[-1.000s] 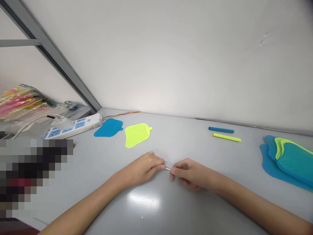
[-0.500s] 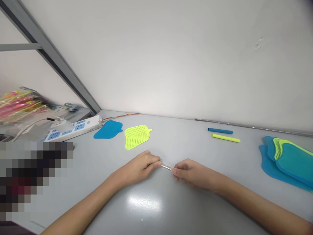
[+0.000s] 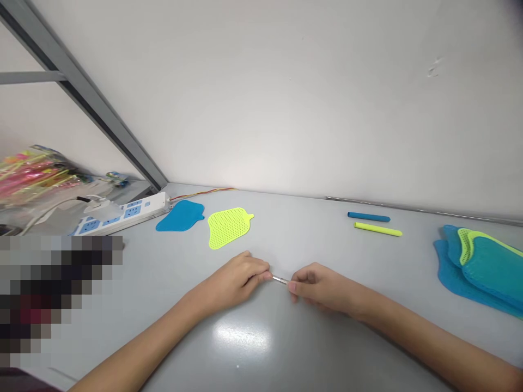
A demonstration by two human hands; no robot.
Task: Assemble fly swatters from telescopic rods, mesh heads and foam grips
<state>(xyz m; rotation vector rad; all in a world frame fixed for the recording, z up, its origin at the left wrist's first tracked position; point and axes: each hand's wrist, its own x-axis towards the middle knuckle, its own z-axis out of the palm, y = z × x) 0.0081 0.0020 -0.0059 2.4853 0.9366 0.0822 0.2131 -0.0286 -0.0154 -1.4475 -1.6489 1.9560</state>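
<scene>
Nearest: grey worktop [image 3: 310, 348], smooth, w/ bright glare patch in front of the hands. L hand [image 3: 241, 277] comes in from lower L, knuckles up, thumb + fingers pinched on one end of a thin metal rod [image 3: 280, 279]. R hand [image 3: 321, 286] comes in from lower R, thumb + index pinching the other end, other fingers curled loosely. Rod = silvery, shiny, slim, straight; only the short bit btwn the two hands shows, slanting slightly down toward R. Poss. a faint ring or step partway along, too small to be sure. Both ends hidden in the grips; can't tell if it touches the worktop.

Further back, far R: stack [image 3: 494, 272] of flat paddles, mostly blue w/ yellow-green btwn, cut off at R edge of view. L of ctr: yellow-green mesh paddle [image 3: 229, 228], full of tiny holes, stub pointing R; just beside it, blue paddle [image 3: 182, 216], similar shape, stub also R. R of ctr: yellow-green tube [image 3: 378, 229] lying flat, blue tube [image 3: 369, 217] just behind, approx parallel, apart.

Back L: white pwr strip [image 3: 145, 209] w/ blue socket panels. Farthest: pale wall [image 3: 265, 98].
</scene>
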